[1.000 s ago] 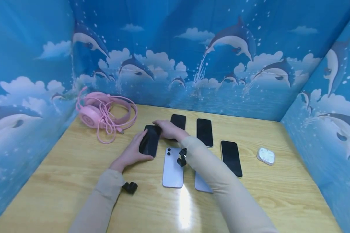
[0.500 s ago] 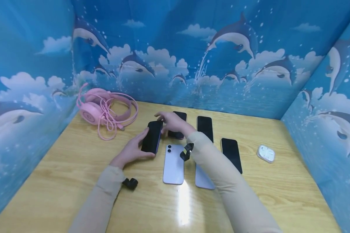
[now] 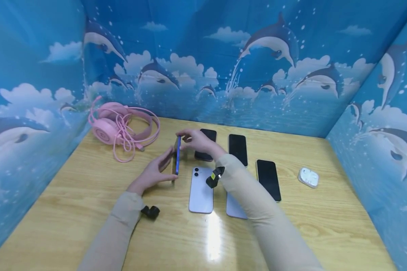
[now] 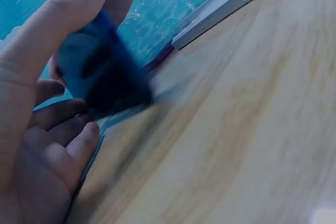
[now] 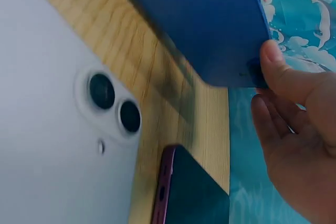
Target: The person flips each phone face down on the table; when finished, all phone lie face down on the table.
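A blue-backed smartphone (image 3: 178, 156) stands on edge between both hands, its blue side turned to the right. My left hand (image 3: 152, 171) holds it from the left, thumb by the near end and fingers behind the screen side. At the far end my right hand (image 3: 200, 142) pinches a corner; the right wrist view shows the thumb (image 5: 272, 53) on the blue back (image 5: 194, 24). Under the right hand lies a dark phone with a purplish edge (image 3: 203, 156). A pale lavender phone (image 3: 201, 194) lies back up, close to the right of the held one.
Pink headphones (image 3: 106, 130) with a looped cable lie at the back left. A second lavender phone (image 3: 235, 207) is partly under the right sleeve. Two black-screened phones (image 3: 237, 148) lie further right, along with wired earphones in a clear case (image 3: 308, 177). A dolphin-print curtain (image 3: 203, 98) encloses the table.
The held phone has turned from screen facing up to standing on its long edge, showing its blue side. The right hand has shifted slightly with the far corner; the left hand stays nearly in place.
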